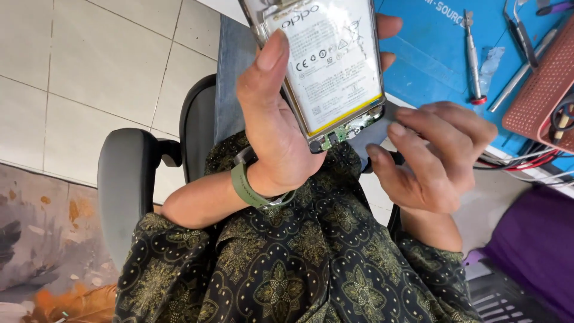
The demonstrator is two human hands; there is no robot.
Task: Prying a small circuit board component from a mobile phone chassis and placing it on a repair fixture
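Note:
My left hand [272,119] grips an opened smartphone [326,66] with its back cover off, thumb along the left edge and fingertips showing past the right edge. A white battery fills the phone's middle, and a small green circuit board shows at its lower end. My right hand [433,152] hovers just below and right of that lower end, fingers curled, index and thumb close to the phone's bottom corner. Whether it holds a small part I cannot tell. A green watch band [246,188] circles my left wrist.
A blue work mat [430,54] lies on the desk with a red-tipped screwdriver [472,57], tweezers [519,30] and a reddish perforated pad [541,84]. Red and white cables [526,162] trail off the desk edge. A black chair armrest [125,179] is on my left, and the floor is tiled.

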